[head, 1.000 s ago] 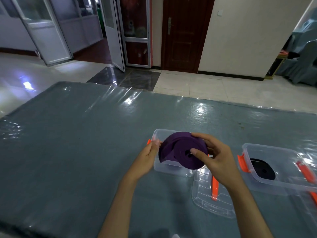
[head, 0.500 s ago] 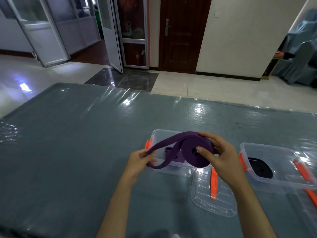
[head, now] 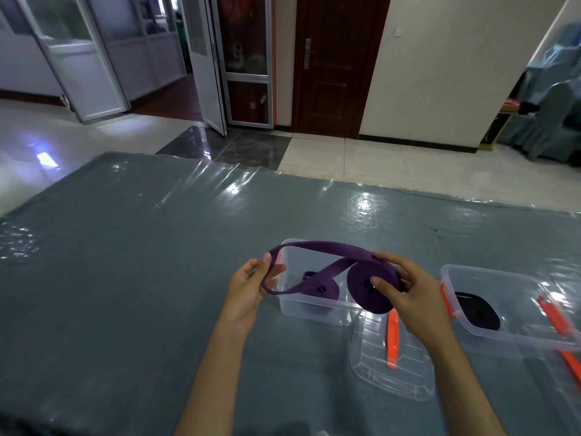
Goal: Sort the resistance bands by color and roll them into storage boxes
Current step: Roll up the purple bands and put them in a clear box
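We're looking across a grey-blue bench under shiny clear plastic, pale floor tiles and a dark wooden door beyond it. Our right hand has its grip clamped on the purple band, thumb on the face of the roll and fingers over its top, above the near right edge of the clear box, where a second purple roll lies. Our left hand pinches the band's loose loop, held just left of the box.
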A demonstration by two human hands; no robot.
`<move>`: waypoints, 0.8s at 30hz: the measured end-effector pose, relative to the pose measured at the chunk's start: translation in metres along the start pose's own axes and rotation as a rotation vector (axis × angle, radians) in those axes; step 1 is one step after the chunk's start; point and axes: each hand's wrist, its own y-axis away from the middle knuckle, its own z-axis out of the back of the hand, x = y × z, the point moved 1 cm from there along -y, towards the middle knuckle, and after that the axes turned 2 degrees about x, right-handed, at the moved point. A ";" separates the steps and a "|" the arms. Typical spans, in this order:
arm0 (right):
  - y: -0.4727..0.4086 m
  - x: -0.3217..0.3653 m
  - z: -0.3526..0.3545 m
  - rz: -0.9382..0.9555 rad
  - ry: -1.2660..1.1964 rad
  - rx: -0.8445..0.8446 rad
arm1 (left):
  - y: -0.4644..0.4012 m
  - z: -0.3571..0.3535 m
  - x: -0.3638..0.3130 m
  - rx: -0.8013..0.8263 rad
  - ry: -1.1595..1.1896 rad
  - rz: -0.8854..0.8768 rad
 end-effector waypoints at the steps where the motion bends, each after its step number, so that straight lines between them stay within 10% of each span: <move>1: 0.001 -0.001 -0.001 -0.003 -0.002 0.004 | 0.001 -0.002 -0.002 0.023 0.058 0.023; 10: 0.000 -0.001 0.006 0.002 -0.075 0.006 | -0.003 0.005 0.002 -0.022 0.056 0.113; 16: 0.002 0.015 0.004 0.088 -0.018 0.113 | -0.001 -0.002 0.008 -0.245 -0.363 -0.063; 24: 0.001 0.026 -0.007 0.063 -0.069 0.279 | 0.017 -0.055 -0.023 0.453 -0.633 -0.267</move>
